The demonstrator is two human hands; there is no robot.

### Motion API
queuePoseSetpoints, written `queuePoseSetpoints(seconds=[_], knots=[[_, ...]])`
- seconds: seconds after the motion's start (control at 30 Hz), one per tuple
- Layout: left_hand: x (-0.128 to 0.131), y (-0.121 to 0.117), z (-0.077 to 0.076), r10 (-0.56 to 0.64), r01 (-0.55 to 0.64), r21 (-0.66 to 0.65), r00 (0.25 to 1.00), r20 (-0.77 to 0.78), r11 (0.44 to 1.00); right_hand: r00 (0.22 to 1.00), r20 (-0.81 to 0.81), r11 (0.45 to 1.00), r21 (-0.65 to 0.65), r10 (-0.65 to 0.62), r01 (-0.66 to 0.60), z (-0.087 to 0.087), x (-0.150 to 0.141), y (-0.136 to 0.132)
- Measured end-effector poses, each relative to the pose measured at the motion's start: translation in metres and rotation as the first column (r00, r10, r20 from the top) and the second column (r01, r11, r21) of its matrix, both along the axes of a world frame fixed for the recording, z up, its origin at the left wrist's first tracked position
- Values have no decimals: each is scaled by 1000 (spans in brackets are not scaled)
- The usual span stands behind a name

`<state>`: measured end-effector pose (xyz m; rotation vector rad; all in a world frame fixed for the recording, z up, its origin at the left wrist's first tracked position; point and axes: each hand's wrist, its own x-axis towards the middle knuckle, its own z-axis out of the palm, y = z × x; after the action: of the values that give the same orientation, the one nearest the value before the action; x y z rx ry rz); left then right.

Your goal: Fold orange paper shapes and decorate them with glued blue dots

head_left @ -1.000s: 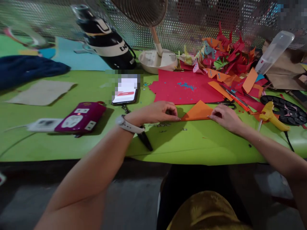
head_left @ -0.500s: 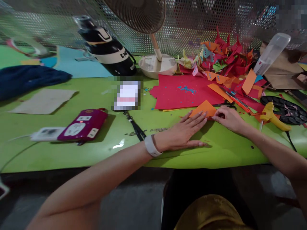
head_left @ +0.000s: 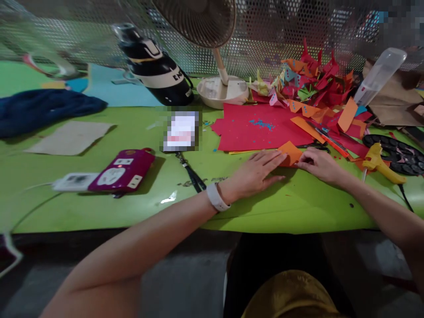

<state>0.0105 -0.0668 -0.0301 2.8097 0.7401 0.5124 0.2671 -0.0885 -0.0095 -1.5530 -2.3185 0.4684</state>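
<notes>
A folded triangle of orange paper [head_left: 290,152] lies on the green tabletop, at the front edge of a red paper sheet [head_left: 238,132]. Across its left part rests my left hand [head_left: 255,173], open and palm down, with the thumb held apart from the fingers. That hand covers the paper's left corner. At the right corner, my right hand [head_left: 314,163] pinches the paper between thumb and fingertips. Small blue paper bits [head_left: 261,124] are scattered over the red sheet behind my hands.
A yellow glue gun [head_left: 380,163] and a black round tray [head_left: 402,154] lie right of my hand. Folded paper shapes [head_left: 314,79] pile up behind. To the left are a phone [head_left: 182,131], a purple power strip [head_left: 124,170] and a black bottle [head_left: 159,73]; a fan [head_left: 221,90] stands at the back.
My left hand has gone from pinching the paper's left corner to lying flat across it, then shifted slightly up. My right hand has kept its pinch at the right corner.
</notes>
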Motion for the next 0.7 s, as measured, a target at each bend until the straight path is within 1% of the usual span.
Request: queuePoseSetpoints(seconds=[0.1, 0.27, 0.4, 0.5, 0.6, 0.7], knots=[[-5, 9, 0, 22, -21, -14, 997, 76, 1000, 999, 32, 999, -7, 39, -38, 6, 5, -1], [-7, 16, -2, 55, -45, -75, 989, 136, 996, 996, 70, 998, 6, 57, -58, 11, 6, -3], [-4, 16, -2, 82, -72, -85, 989, 127, 994, 995, 76, 997, 51, 58, -62, 8, 0, -4], [-3, 16, -1, 98, -89, -95, 990, 97, 991, 992, 93, 992, 84, 87, -95, 6, -4, -4], [-2, 17, 0, 115, -106, -100, 989, 90, 989, 990, 92, 990, 91, 102, -111, 4, -6, -3], [-2, 17, 0, 121, -111, -110, 989, 85, 988, 994, 63, 992, 87, 90, -96, 2, -6, -1]])
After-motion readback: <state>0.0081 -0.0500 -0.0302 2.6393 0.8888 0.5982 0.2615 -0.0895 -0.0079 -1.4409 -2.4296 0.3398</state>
